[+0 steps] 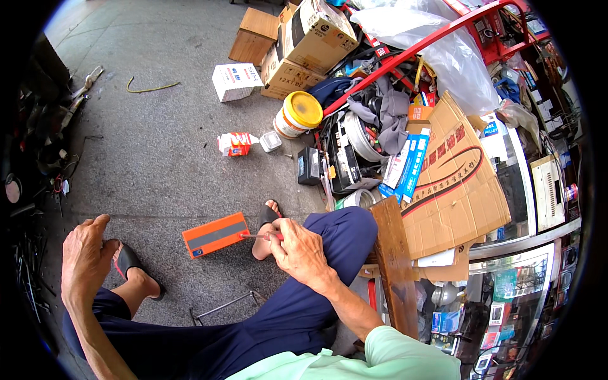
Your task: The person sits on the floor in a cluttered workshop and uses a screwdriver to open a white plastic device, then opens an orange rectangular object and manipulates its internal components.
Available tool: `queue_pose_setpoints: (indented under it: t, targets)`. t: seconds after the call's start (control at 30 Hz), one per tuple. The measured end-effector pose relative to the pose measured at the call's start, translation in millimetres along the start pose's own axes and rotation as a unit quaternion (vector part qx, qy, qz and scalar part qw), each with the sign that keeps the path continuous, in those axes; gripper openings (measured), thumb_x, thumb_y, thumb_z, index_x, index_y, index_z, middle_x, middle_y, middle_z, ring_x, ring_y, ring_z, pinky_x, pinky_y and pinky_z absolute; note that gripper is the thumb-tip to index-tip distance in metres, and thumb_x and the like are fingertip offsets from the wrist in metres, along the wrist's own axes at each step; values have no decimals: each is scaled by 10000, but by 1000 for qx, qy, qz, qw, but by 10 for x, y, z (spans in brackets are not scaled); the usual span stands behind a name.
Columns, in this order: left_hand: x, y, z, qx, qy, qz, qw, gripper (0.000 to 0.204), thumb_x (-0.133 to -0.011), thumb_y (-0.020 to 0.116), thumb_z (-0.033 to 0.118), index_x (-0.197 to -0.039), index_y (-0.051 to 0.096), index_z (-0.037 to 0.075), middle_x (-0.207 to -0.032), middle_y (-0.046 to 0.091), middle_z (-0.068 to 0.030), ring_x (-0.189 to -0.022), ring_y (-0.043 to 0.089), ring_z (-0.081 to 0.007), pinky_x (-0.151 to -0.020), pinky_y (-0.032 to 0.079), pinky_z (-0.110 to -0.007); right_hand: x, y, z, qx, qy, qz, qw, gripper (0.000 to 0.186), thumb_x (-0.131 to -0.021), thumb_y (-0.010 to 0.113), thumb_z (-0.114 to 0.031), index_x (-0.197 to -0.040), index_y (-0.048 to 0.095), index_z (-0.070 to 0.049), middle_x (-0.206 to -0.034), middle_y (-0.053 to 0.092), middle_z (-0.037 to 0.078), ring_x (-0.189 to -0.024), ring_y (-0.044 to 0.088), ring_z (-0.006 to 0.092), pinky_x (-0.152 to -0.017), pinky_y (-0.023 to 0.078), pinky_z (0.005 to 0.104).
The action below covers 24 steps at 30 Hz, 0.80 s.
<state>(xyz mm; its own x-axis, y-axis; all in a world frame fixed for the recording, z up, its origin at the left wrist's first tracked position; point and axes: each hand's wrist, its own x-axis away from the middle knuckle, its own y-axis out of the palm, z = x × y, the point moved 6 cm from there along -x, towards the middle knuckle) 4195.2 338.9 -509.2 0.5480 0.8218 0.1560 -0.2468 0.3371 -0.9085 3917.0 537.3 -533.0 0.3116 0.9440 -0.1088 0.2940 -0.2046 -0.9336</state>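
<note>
Right hand [297,248] pinches a thin red-handled screwdriver [258,236], tip at the right end of the flat orange-and-grey rectangular box [215,235] on the concrete floor [158,158] beside the sandalled foot [265,233]; left hand [82,256] rests loosely curled, empty, on the knee, well left of that box.

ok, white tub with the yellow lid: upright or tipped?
Tipped. The tub lies on its side on the floor, yellow lid facing sideways toward the clutter, lid on.
</note>
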Motion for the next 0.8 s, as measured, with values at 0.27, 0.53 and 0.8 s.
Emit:
queue_pose_setpoints:
  t: [0.27,0.53,0.8]
  targets:
    - [22,31,-67,8,-2,9,1000,451,-698,689,59,-1131,576,6,-1015,614,-175,-969,560,-343,-849,441,-402,-11,-2,-4,58,69,-66,994,199,-821,599,-146,-932,486,-26,-817,589,156,-707,630,307,-587,512,380]
    - [28,-3,31,-18,29,26,999,382,-695,704,93,-1047,598,-12,-762,569,-156,-767,565,-314,-715,438,-396,24,-19,-9,9,-1,-6,1000,234,-783,586,-114,-979,483,-39,-905,577,151,-750,630,309,-627,510,404]
    - [-8,30,17,-26,15,-18,999,318,-716,685,97,-1000,591,-11,-805,595,-182,-795,584,-346,-703,451,-411,17,8,45,33,82,-57,994,261,-790,634,-153,-975,512,-16,-850,615,160,-748,628,324,-650,496,403]
